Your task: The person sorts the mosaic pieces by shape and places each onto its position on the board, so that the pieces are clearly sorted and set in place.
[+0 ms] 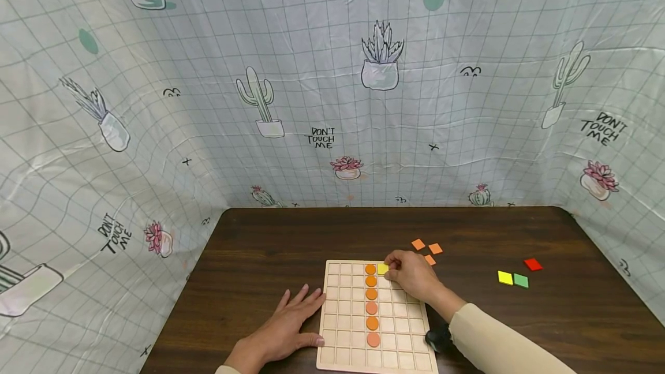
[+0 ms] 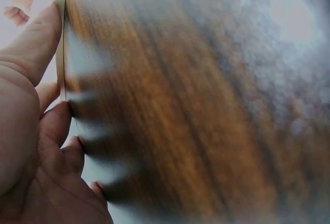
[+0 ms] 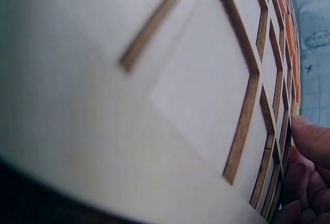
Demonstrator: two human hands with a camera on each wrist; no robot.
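A light wooden grid board [image 1: 343,291] lies on the dark table, with several orange discs [image 1: 371,294] in one column of its squares. In the top row, right of the uppermost disc, is a yellow square tile [image 1: 383,269]. My right hand [image 1: 415,275] pinches this tile at its right side between thumb and fingers; in the right wrist view the thumb [image 3: 312,139] is at the board's far end. My left hand [image 1: 286,328] rests beside the board, its spread fingers and thumb touching the left edge. The left wrist view shows these fingertips [image 2: 54,15] against the board's side.
Beyond my right hand lie three loose orange square tiles [image 1: 435,249]. Farther right on the table [image 1: 270,241] are a yellow tile [image 1: 505,277], a green tile [image 1: 521,280] and a red tile [image 1: 533,264]. A cactus-print cloth [image 1: 312,74] hangs around the table.
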